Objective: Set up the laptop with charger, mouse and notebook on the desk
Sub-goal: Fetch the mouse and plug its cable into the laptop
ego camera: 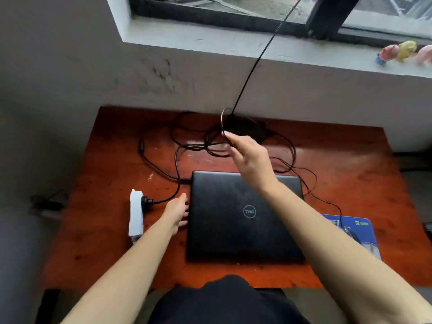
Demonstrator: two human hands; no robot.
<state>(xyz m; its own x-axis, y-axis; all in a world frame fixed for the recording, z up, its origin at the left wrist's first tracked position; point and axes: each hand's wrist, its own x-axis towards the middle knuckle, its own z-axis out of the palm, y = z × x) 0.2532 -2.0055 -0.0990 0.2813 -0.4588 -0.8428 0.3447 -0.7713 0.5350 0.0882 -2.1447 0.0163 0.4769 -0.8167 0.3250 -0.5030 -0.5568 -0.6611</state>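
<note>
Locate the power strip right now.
In the head view the white power strip lies on the desk's left side, just left of the left hand and the closed laptop, with a black plug in it.

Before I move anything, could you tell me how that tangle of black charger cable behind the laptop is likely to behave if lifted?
The charger cable lies in loose overlapping loops, so it is probably floppy and would trail. One end looks plugged into the white power strip, so it would likely tug there. The right hand is pinching a strand; neighbouring loops may snag.
</note>
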